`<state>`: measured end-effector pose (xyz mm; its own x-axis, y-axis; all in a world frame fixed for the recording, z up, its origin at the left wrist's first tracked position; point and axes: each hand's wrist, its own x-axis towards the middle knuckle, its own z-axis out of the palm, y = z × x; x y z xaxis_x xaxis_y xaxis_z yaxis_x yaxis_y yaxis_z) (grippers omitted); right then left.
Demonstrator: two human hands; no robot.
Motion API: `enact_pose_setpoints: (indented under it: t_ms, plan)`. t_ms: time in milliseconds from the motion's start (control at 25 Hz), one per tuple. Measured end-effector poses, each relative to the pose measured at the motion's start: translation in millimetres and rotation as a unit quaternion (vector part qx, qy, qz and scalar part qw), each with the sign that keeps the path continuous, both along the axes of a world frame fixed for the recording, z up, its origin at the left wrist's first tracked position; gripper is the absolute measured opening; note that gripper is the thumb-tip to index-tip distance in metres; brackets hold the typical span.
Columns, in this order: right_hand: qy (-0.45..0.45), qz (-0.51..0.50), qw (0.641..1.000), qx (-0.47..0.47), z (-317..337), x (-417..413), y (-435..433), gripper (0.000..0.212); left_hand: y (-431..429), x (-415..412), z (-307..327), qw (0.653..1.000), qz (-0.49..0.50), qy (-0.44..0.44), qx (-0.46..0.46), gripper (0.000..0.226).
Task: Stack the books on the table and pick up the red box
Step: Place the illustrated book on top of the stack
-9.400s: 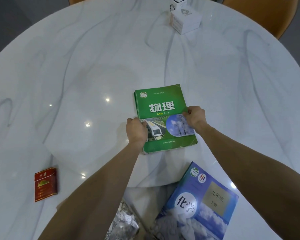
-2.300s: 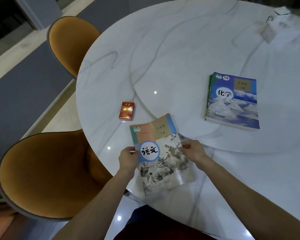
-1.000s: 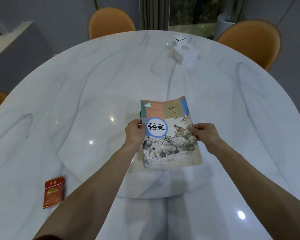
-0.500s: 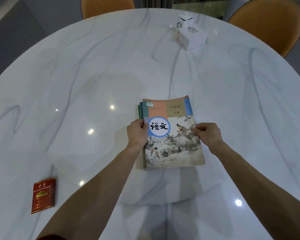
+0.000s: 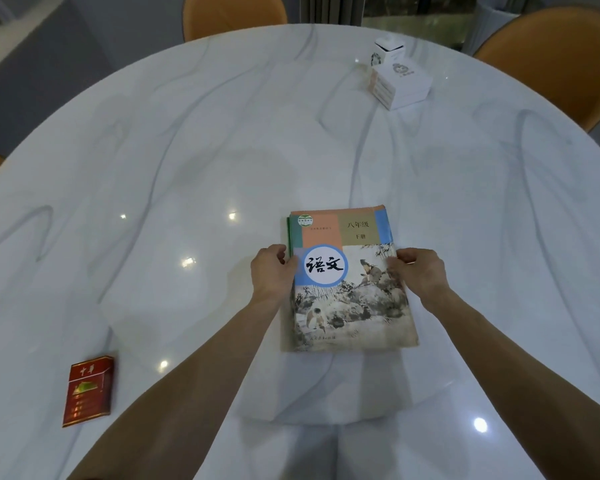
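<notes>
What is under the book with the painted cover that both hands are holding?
Under the top book, a thin green edge of another book shows along its left side. The rest of the stack is covered, so how many books lie beneath cannot be seen.

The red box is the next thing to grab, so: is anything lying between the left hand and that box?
Nothing visible. Only bare table lies between the left hand, at the book stack, and the red box.

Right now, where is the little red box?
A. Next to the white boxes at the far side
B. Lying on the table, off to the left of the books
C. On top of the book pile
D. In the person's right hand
B: the red box lies flat on the table, untouched, left of the left hand, which rests on the book pile.
</notes>
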<state>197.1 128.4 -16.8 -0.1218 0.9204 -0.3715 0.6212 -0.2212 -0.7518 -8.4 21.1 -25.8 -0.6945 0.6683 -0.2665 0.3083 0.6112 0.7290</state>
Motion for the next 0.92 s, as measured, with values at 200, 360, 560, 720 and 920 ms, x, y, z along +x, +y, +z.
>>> enact_pose_setpoints:
  t_ms: [200,360,560,720,920]
  plan:
    - [0.047,-0.025,0.998,-0.013,-1.9,-18.7,36.6,0.03,26.1,-19.5,5.6,0.994,0.013,-0.104,0.023,0.036]
    - [0.057,-0.025,0.998,-0.033,-10.4,-31.5,56.6,0.032,50.4,-26.2,-6.7,0.992,0.019,-0.122,0.03,0.025]
    - [0.077,-0.059,0.995,-0.031,-19.5,-40.3,57.9,0.031,57.9,-23.7,-15.9,0.995,0.033,-0.083,0.047,0.017]
    - [0.047,-0.066,0.997,-0.012,-17.7,-45.6,56.8,0.031,59.7,-26.5,-20.3,0.998,0.013,-0.049,0.043,0.017]
    - [-0.021,-0.016,0.999,0.029,-18.6,-50.9,53.4,0.032,64.1,-22.4,-20.6,1.0,-0.006,0.028,-0.012,0.035]
